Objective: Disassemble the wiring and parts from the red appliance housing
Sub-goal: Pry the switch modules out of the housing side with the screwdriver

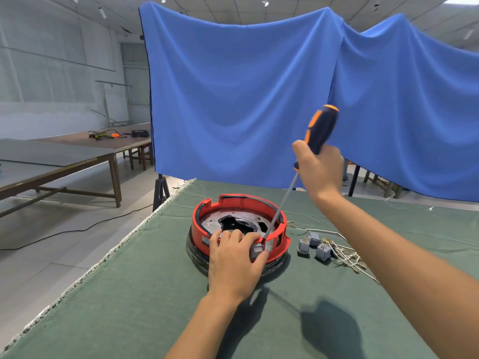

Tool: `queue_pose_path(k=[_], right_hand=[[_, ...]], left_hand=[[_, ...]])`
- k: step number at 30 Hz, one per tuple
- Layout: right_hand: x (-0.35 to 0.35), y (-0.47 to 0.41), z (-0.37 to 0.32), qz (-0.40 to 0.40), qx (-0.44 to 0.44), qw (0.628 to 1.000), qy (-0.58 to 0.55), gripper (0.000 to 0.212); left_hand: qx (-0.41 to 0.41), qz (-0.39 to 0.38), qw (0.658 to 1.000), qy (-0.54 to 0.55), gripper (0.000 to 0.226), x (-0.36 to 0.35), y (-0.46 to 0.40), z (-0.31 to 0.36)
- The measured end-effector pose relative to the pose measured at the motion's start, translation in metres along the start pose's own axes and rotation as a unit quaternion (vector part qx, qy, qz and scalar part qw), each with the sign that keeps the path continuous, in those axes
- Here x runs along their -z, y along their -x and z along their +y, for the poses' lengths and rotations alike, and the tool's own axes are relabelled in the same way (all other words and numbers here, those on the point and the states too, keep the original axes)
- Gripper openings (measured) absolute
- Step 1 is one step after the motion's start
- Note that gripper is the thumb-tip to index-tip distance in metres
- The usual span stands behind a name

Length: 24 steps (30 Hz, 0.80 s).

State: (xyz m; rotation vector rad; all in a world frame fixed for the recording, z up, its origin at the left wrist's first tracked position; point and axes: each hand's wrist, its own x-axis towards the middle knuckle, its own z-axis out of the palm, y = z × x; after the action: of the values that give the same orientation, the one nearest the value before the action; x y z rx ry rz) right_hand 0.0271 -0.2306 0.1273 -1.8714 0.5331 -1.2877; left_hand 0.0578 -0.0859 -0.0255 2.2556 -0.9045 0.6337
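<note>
The round red appliance housing [281, 221] sits on the green-covered table, with a grey metal plate [215, 219] inside it. My left hand [233, 260] grips the housing's near rim, thumb beside a small grey block [257, 248] mounted there. My right hand [320, 167] holds a long screwdriver [321, 128] with a dark blue and orange handle, raised above the housing. Its thin shaft slants down and its tip meets the rim next to the grey block.
Three grey removed parts [315, 246] and a tangle of white wires [347, 257] lie on the green cloth [129, 294] right of the housing. A blue curtain [233, 99] hangs behind the table. Other long tables [64, 159] stand at the left, across open floor.
</note>
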Motion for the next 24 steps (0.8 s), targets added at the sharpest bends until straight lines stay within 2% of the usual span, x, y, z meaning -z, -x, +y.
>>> queue_pose_path(k=[3,8,18,24], right_hand=[[0.022,0.014,0.023,0.076,-0.027,0.994,-0.074,0.030],[0.035,0.031,0.051,0.178,-0.114,0.960,-0.185,0.027],[0.041,0.045,0.095,0.261,-0.212,0.912,-0.236,0.030],[0.036,0.051,0.109,0.278,-0.280,0.882,-0.259,0.032]], left_hand=[[-0.001,0.011,1.000,0.001,0.037,0.000,0.000,0.000],[-0.003,-0.004,1.000,-0.015,0.037,0.000,0.001,0.000],[-0.001,0.020,1.000,-0.010,0.031,-0.004,0.001,0.000],[0.005,0.019,1.000,-0.015,0.036,-0.006,0.000,0.001]])
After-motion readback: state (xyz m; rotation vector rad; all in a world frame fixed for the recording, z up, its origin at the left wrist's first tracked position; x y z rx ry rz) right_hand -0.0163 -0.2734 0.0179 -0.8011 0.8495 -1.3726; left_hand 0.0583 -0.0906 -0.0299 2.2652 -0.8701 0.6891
